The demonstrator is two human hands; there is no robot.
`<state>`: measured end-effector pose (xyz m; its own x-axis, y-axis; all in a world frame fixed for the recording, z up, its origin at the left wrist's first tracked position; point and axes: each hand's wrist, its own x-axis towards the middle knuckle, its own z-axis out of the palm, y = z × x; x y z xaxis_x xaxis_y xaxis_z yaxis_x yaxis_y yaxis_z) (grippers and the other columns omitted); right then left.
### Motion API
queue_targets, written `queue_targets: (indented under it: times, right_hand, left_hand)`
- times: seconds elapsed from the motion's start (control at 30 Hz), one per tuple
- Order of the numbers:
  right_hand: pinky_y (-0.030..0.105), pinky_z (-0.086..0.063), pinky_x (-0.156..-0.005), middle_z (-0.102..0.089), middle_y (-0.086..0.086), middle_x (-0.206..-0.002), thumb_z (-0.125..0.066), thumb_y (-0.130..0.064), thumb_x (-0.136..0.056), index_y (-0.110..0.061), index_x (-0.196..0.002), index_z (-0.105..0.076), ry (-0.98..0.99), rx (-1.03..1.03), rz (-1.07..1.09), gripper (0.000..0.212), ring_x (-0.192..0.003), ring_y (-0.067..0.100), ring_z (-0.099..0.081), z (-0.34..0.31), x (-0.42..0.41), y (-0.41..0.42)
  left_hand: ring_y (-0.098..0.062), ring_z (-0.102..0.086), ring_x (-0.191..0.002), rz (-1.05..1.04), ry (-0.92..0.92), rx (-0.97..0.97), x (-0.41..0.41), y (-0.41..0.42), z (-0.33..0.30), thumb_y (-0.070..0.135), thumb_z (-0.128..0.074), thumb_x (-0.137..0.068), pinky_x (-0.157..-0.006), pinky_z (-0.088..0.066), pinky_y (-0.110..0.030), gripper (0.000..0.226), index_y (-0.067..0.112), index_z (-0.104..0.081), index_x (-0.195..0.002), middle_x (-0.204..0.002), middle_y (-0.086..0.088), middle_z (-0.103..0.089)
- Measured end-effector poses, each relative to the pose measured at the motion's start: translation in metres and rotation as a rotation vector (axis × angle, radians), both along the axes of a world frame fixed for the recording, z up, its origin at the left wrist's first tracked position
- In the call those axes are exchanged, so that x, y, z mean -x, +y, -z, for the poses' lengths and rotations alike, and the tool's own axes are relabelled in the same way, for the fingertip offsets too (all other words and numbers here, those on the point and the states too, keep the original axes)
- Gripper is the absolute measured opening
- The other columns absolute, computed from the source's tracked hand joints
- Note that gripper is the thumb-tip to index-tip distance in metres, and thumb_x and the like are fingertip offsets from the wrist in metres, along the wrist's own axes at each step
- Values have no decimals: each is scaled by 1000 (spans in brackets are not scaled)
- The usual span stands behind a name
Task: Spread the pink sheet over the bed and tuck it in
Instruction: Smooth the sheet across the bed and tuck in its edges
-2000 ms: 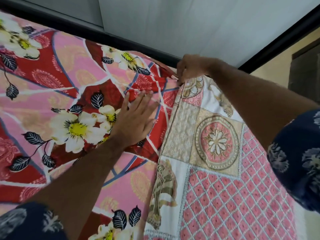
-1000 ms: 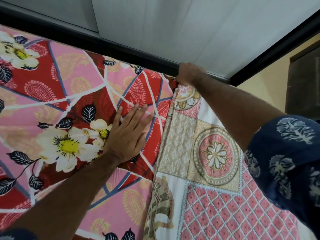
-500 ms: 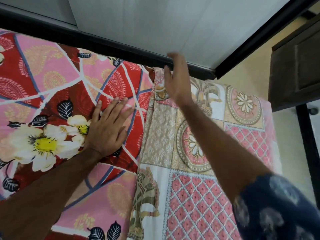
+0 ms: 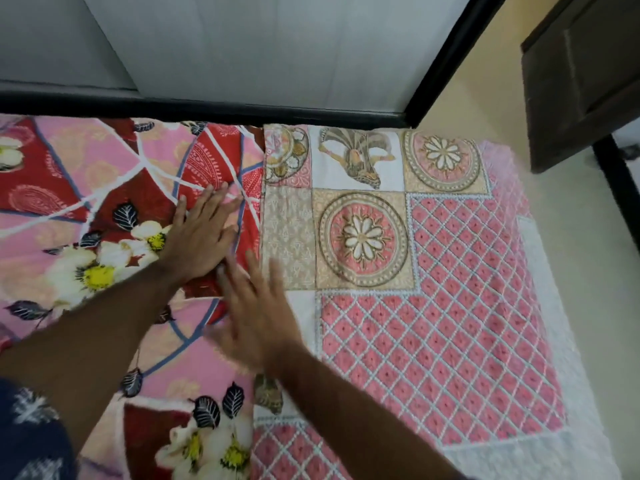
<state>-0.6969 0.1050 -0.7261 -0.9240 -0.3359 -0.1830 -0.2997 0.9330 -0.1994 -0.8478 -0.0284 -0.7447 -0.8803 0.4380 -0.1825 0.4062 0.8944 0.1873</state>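
A pink sheet (image 4: 62,161) with red patches and white flowers covers the left part of the bed. Its right edge runs beside a pink lattice-patterned cover (image 4: 450,306) on the bed's right part. My left hand (image 4: 201,237) lies flat on the pink sheet, fingers spread, near that edge. My right hand (image 4: 256,313), blurred, is open with fingers apart over the seam between the two cloths, just below my left hand. Neither hand holds cloth.
A black bed frame rail (image 4: 207,109) runs along the far side against a grey wall (image 4: 259,46). Cream floor (image 4: 588,237) lies right of the bed. A dark wooden door (image 4: 585,74) stands at the upper right.
My right hand let go at the far edge by the rail and swept back toward me, now open over the seam. My left hand stayed flat on the pink sheet. The view shifted right.
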Motion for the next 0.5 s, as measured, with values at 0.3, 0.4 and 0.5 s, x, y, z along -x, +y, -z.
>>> queue_targets:
  times: [0.3,0.4,0.5]
  right_hand:
    - [36,-46,-99,-60,13,-126,-66,-1,-82,-4,-122,-62,-7,653,134,41,-116,28,-53,-81,-114,46]
    - [56,-26,-119,-32,12,-159,-50,-24,-100,-13,-151,-37,67,298,514,53,-148,31,-25,-30,-111,116]
    - [55,-2,-124,2,7,-168,-24,-53,-105,-19,-160,-6,-44,62,481,67,-154,28,7,-2,-108,159]
  left_hand:
    - [-23,-60,-84,-397,-226,-414,-85,48,-45,56,-62,-90,-74,-49,-39,36,20,-63,-88,-87,3,-57]
    - [-20,-45,-56,-427,-368,-437,-117,53,-40,53,-62,-92,-57,-29,-33,49,17,-46,-63,-58,2,-44]
    - [-21,-48,-57,-413,-413,-431,-119,49,-41,39,-64,-95,-57,-30,-31,44,14,-53,-60,-56,-3,-49]
